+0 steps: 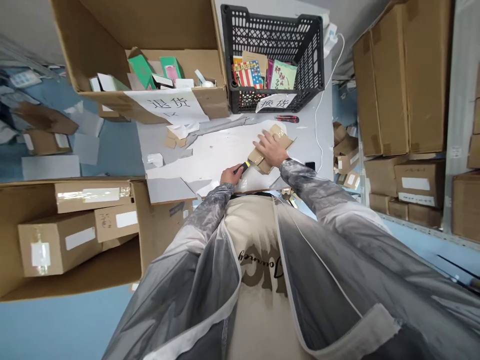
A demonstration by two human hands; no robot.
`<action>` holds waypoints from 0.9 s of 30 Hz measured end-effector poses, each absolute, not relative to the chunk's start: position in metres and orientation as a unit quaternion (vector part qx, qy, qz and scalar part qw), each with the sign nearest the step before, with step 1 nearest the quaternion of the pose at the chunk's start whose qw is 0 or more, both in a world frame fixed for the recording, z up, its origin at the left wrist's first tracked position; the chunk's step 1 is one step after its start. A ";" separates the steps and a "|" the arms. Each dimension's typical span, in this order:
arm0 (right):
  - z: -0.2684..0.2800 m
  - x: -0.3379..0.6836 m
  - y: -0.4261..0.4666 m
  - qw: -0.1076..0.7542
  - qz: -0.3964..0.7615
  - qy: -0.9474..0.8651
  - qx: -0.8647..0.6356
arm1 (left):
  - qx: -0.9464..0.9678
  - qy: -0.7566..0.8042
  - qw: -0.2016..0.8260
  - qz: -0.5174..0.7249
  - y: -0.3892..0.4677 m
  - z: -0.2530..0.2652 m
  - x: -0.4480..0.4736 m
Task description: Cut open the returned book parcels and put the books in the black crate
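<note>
grey jacket (180, 300) was worn open over a printed beige shirt (251, 230), closer than the fingers of either hand. by the left hand (231, 175) a black-and-yellow cutter (243, 167) was held, its fingers curled closed around the handle. the taped cardboard package (258, 158) was lain upon by the right hand (273, 148), whose fingers were spread loosely over its upper face. the cutter's tip was pointed at the package's left edge; whether contact was made could not be told. just beyond the right fingers, a red-and-black tool (287, 119) was seen on the white table (213, 155). farther beyond them, books (247, 75) were contained in a black crate (242, 97); beyond the left fingers, green boxes (141, 70) were held in an open carton (215, 102)
</note>
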State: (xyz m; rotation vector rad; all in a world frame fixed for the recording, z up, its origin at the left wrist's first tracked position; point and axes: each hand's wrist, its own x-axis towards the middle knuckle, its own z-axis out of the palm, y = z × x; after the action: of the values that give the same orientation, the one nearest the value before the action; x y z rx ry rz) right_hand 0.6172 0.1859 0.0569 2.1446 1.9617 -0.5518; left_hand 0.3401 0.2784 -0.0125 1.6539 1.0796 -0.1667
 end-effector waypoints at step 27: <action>0.027 0.583 0.160 0.052 -0.321 0.563 0.760 | 0.840 0.407 0.336 -0.123 0.217 0.011 0.292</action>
State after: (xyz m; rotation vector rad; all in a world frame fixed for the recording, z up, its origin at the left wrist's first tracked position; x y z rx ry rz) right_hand 0.5834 0.1603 0.0270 2.3109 1.7111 -0.9764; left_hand 0.2917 0.2171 0.0106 2.1919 1.0611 -0.3211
